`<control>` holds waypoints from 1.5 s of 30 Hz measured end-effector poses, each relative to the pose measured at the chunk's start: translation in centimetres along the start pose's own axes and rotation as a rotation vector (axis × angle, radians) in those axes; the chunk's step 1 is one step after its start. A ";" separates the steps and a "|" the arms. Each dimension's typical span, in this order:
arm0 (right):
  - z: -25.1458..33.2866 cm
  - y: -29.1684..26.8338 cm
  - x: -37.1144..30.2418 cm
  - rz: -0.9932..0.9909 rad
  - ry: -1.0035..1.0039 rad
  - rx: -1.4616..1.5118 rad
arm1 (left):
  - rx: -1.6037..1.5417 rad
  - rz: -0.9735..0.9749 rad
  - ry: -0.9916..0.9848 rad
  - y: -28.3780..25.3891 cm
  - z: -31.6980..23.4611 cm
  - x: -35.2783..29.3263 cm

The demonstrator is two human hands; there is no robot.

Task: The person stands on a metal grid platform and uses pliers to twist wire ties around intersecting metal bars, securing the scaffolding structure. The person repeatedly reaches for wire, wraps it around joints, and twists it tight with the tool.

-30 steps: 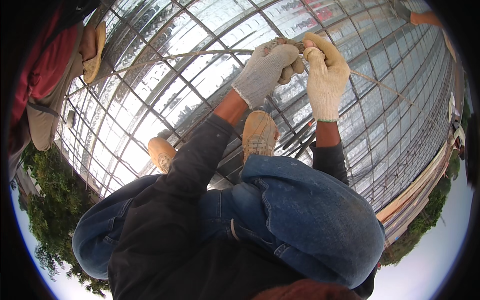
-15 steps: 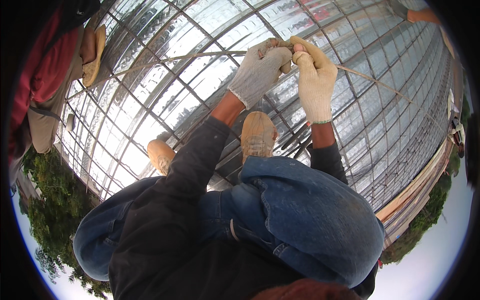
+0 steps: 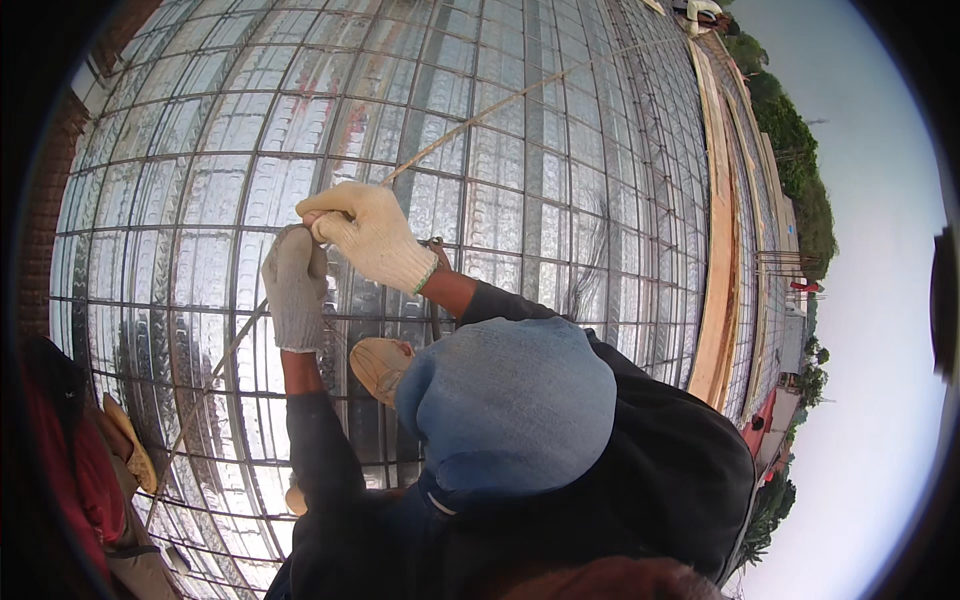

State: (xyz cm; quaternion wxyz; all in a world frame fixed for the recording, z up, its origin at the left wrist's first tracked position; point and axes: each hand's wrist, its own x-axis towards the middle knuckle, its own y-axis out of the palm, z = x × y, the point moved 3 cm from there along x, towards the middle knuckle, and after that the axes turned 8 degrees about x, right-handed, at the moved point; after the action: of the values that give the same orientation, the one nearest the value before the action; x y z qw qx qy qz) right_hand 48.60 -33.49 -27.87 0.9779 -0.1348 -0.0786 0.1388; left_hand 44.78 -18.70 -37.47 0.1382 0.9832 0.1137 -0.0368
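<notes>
My left hand, in a greyish knit work glove, is closed at its fingertips. My right hand, in a cream glove, pinches right against it with the thumb showing. A thin tan cord runs diagonally from the upper right to my right hand. It comes out again below my left hand toward the lower left. Both hands appear to hold the cord, though the gripped bit is hidden by the gloves. Beneath them lies a steel rebar grid over shiny ribbed metal decking.
My tan shoe stands on the grid by my bent knee. At lower left is another person in red, with a tan shoe. Wooden planks edge the deck on the right. Loose thin wires lie on the grid.
My view has swung to the right, so the hands appear farther left and lower, and planks and sky show on the right. Both hands stay together at the cord.
</notes>
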 end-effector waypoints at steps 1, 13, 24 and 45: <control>-0.1 -0.2 -0.4 -0.070 -0.031 -0.023 | 0.015 0.025 -0.035 0.6 0.2 0.1; 2.3 1.7 -3.2 -0.210 0.168 0.403 | -0.330 0.086 -0.305 2.3 -4.4 0.0; -0.6 2.4 -6.5 0.067 0.055 -0.091 | -0.671 -0.102 -0.119 -3.5 -1.0 5.2; -5.1 3.0 -8.6 0.399 0.300 -0.127 | -0.873 -0.021 0.015 -3.7 -3.6 0.7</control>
State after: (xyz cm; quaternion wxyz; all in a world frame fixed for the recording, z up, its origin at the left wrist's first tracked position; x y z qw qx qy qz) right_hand 40.66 -34.46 -34.58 0.9216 -0.2277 0.0868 0.3021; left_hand 44.75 -14.03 -35.08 0.5398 0.8316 0.1294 0.0206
